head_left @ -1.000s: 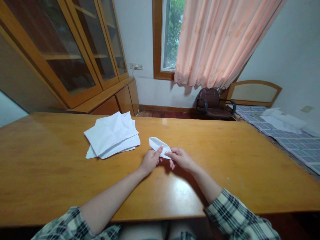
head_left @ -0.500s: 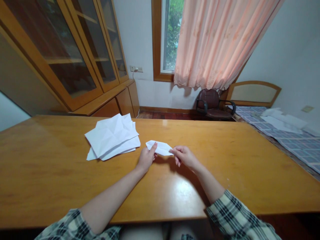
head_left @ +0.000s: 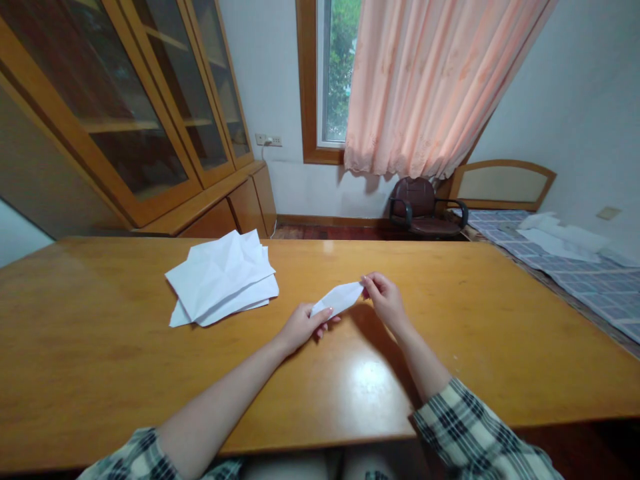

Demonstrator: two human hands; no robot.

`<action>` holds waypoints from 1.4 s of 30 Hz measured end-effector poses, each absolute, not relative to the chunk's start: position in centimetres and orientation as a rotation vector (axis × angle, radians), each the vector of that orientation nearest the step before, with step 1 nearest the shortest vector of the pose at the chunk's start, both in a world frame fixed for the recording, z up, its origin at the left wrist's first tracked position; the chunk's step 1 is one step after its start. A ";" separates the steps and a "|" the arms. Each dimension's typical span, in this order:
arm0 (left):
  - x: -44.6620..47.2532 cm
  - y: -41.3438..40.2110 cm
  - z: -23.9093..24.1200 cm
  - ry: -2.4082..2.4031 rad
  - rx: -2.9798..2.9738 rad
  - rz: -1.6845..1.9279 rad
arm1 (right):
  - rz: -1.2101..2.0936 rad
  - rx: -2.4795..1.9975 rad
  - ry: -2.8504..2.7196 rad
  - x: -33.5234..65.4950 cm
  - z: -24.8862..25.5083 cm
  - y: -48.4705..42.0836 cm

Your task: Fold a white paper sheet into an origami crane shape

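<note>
A small folded piece of white paper (head_left: pixel 345 297), long and pointed in outline, is held above the table between both hands. My left hand (head_left: pixel 306 327) grips its near left end, thumb on top and fingers underneath. At the far right tip, my right hand (head_left: pixel 384 296) pinches the paper between thumb and fingertips. The paper slants upward from left to right. To the left of my hands lies a loose stack of creased white sheets (head_left: pixel 220 273), apart from them.
The wooden table (head_left: pixel 125 373) spans the view. Beyond it stand a glass-doored cabinet (head_left: pixel 197 180), a brown armchair (head_left: pixel 420 203) and a bed with a checked cover (head_left: pixel 565 280). A pink curtain (head_left: pixel 425 87) hangs at the window.
The folded paper has turned so that its right end points up and away. My right hand has risen with that tip, and my left hand has shifted slightly right and nearer.
</note>
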State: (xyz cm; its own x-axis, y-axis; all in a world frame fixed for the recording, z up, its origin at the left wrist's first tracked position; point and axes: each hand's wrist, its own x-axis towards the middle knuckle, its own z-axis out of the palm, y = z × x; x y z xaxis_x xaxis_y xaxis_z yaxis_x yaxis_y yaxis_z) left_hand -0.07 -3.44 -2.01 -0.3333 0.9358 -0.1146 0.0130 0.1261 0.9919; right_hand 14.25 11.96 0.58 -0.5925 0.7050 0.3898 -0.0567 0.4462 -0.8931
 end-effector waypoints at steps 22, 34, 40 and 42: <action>1.4 -3.6 -1.9 1.676 1.095 1.471 | 0.966 -0.475 -1.963 13.8 0.8 9.0; 1.4 -3.5 -1.9 1.655 1.027 1.536 | 0.918 -0.355 -1.922 13.9 1.1 8.3; 1.3 -3.5 -1.7 1.609 1.031 1.560 | 0.838 -0.163 -2.055 14.2 1.5 8.3; 1.3 -3.5 -1.8 1.558 0.992 1.551 | 0.795 -0.175 -2.072 14.3 1.4 8.4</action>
